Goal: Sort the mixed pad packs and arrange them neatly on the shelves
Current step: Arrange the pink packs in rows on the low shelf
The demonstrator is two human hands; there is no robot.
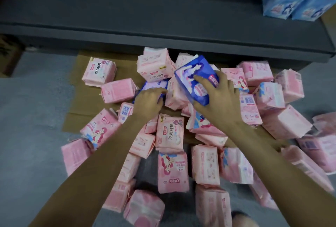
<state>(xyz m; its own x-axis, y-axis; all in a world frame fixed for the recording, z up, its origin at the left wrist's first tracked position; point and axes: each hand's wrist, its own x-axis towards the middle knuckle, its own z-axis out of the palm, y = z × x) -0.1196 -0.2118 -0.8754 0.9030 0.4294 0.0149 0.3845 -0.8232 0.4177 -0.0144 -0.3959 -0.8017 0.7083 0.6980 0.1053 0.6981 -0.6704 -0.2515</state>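
Right hand [216, 97] grips a dark blue pack [195, 79] lifted from the pink pile; left hand [148, 103] closes on another blue pack [154, 85], evidently sorting by colour.

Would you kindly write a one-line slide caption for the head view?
Right hand grips a dark blue pad pack while left hand reaches another among pink packs.

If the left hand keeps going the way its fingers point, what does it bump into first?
The left hand points up and to the right, with its fingers already on a dark blue pack. Past that, it would likely meet the pink pack lying just beyond, though depth is hard to judge.
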